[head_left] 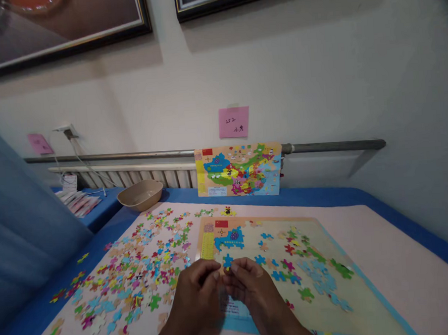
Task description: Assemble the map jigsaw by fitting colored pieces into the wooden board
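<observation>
My right hand [252, 289] pinches a blue puzzle piece [227, 260] with a bit of yellow at its lower edge, between thumb and fingers. Close beside it, my left hand [201, 292] is closed, thumb against the curled fingers; whatever it may hold is hidden. Both hands are over the left part of a puzzle board [353, 291]. At the board's upper left, joined blue pieces [231, 239] form part of a map, near a red flag [222, 223] and a yellow strip [207, 246]. Loose blue pieces [279, 276] and joined light-blue pieces [322, 279] lie farther right on the board.
Many mixed puzzle pieces [139, 273] spread over the pink sheet left of the board. A map picture [239, 170] leans upright at the wall. A beige basin [140, 195] stands at the back left. A blue curtain [30, 225] hangs at left.
</observation>
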Tool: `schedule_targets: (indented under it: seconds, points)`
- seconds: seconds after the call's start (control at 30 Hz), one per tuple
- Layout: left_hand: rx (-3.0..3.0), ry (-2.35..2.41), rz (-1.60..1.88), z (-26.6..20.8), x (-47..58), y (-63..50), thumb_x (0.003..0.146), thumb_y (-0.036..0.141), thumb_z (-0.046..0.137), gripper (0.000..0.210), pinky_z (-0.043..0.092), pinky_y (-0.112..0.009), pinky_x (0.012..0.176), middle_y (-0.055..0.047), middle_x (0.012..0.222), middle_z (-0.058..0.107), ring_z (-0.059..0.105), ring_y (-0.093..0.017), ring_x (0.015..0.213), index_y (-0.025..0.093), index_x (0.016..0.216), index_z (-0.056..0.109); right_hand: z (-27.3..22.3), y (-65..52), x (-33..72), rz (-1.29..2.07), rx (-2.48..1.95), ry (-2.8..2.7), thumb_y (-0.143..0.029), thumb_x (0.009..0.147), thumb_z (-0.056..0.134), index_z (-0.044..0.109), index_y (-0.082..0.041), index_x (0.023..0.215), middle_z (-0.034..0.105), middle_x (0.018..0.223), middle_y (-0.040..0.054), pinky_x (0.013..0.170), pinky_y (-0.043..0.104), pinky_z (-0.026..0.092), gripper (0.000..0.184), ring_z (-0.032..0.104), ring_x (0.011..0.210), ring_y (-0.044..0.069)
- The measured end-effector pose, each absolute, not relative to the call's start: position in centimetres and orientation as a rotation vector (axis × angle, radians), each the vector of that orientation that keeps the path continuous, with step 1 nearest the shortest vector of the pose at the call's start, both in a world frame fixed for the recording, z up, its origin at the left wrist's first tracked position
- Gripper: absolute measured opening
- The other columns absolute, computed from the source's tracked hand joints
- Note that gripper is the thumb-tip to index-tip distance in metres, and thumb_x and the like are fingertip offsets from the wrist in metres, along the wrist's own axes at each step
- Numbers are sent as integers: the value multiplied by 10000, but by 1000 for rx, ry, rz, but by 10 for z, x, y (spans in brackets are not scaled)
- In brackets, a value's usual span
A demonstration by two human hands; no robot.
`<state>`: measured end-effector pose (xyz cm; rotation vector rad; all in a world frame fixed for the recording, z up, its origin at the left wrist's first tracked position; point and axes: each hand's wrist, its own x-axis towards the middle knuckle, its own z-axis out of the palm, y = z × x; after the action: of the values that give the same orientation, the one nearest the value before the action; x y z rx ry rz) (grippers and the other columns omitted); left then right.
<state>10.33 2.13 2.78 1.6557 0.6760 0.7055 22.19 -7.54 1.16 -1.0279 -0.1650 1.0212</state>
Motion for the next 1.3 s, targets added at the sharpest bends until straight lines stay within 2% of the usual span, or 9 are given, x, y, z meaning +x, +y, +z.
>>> schedule_targets:
  seconds: [0.1,0.23,0.37,0.57,0.67,0.93,1.07,1.2,1.3]
  points:
    - [2348,273,878,16,95,16,977,226,492,300,527,-306,712,-58,922,785,721,-201,797,233,1159,729,11,-74,224,977,-1001,-144,-536,434,1026,653,-167,765,713,741,34,691,294,553,620,674,725,189]
    - [2788,136,1092,7,95,13,981,134,404,387,516,-290,552,-35,785,720,693,-199,638,201,1326,565,8,-73,225,936,-1009,-138,-553,406,1031,674,-155,713,668,682,13,676,298,552,616,607,651,156]
    - [2978,179,1188,5,99,13,935,75,407,413,463,-291,465,-2,683,657,645,-195,530,164,1316,540,8,-72,226,928,-1012,-140,-544,421,1027,675,-156,701,654,663,11,661,300,543,594,602,633,157]
    - [3102,292,1220,-4,100,14,866,32,411,450,504,-338,458,-18,682,682,661,-213,513,95,1296,528,11,-73,228,941,-1048,-111,-579,335,1032,668,-155,698,694,683,37,657,294,546,666,658,663,183]
    - [3120,322,1242,-6,100,14,848,17,405,462,502,-341,449,-14,667,676,655,-214,503,89,1287,531,11,-73,229,933,-1068,-98,-599,296,1032,675,-156,707,704,689,35,652,293,552,702,676,669,192]
    - [3079,196,1299,-1,103,16,824,16,440,477,455,-323,459,6,664,673,641,-191,498,104,1280,548,8,-72,229,897,-1103,-134,-644,328,1011,668,-152,673,662,624,7,630,282,542,692,614,604,150]
    - [3013,146,1324,6,100,15,902,43,413,370,421,-308,478,11,650,659,622,-173,502,136,1224,570,8,-72,229,903,-1110,-119,-641,303,1008,659,-157,684,678,643,18,644,296,554,709,648,626,173]
    - [2910,199,1264,11,93,16,983,134,453,159,408,-319,499,18,646,601,600,-182,537,236,959,572,4,-71,227,924,-1118,-135,-590,405,1001,647,-162,710,703,689,44,632,293,543,634,663,629,176]
    - [2807,344,1277,4,91,19,1006,197,501,102,475,-299,562,11,713,646,646,-179,605,228,1044,590,-3,-71,223,954,-1153,-153,-591,438,981,637,-168,724,697,667,46,595,292,523,616,661,602,182]
